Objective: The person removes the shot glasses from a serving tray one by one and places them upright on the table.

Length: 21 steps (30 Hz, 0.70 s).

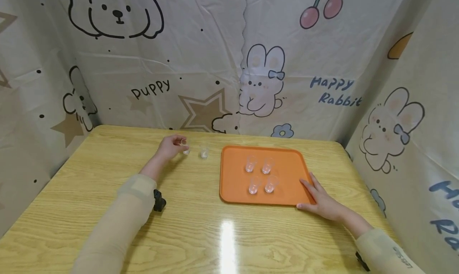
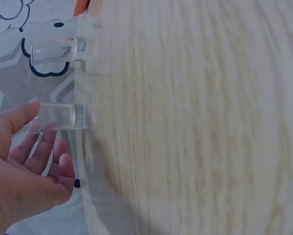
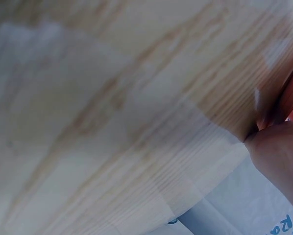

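At the far left of the table, my left hand [image 1: 171, 147] pinches a small clear shot glass [image 1: 185, 146] near its rim, thumb on one side and fingers on the other. In the left wrist view this glass [image 2: 58, 116] stands with its thick base at the tabletop. Just right of it stands a second shot glass [image 1: 204, 151]. My right hand [image 1: 324, 203] grips the near right corner of an orange tray [image 1: 229, 186], with fingers over the rim and the thumb at the front edge. Several shot glasses [image 1: 269, 185] stand on the tray in two rows.
The wooden table [image 1: 193, 234] reaches back to a patterned cloth [image 1: 201, 59] hanging behind it and along both sides. The tray lies right of the two glasses on the wood.
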Motion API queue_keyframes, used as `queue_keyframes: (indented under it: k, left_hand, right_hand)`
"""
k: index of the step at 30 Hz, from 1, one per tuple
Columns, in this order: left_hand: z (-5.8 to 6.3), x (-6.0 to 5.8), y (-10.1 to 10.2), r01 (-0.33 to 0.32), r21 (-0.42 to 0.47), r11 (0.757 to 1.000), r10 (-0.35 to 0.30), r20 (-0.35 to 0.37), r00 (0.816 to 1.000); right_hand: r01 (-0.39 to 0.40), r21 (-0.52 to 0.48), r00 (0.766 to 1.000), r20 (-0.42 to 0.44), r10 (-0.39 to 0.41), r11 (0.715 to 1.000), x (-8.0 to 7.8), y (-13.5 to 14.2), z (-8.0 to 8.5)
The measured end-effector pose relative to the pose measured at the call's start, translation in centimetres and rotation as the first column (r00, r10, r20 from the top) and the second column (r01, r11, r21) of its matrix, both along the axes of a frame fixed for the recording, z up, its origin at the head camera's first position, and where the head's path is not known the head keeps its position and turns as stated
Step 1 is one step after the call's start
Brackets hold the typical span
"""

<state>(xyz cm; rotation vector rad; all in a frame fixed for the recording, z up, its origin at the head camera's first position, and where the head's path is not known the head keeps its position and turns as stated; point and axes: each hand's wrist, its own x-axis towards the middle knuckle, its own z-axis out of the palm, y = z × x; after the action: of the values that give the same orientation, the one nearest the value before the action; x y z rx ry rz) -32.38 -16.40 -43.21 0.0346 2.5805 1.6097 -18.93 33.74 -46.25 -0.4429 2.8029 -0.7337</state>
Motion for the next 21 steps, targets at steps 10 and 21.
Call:
queue_keyframes:
  k: [10,21]
  left_hand:
    - [-0.2,0.1,-0.4,0.012,-0.012,1.0,-0.012,0.0,1.0]
    - [2.3,1.9,-0.1,-0.026,-0.1,0.995,0.019,-0.069,0.997]
  right_hand:
    - [-0.001,0.008,1.0,-0.005,0.001,1.0,-0.1,0.1,0.0]
    - [-0.003,0.001,1.0,-0.003,0.003,1.0,0.0,0.0,0.1]
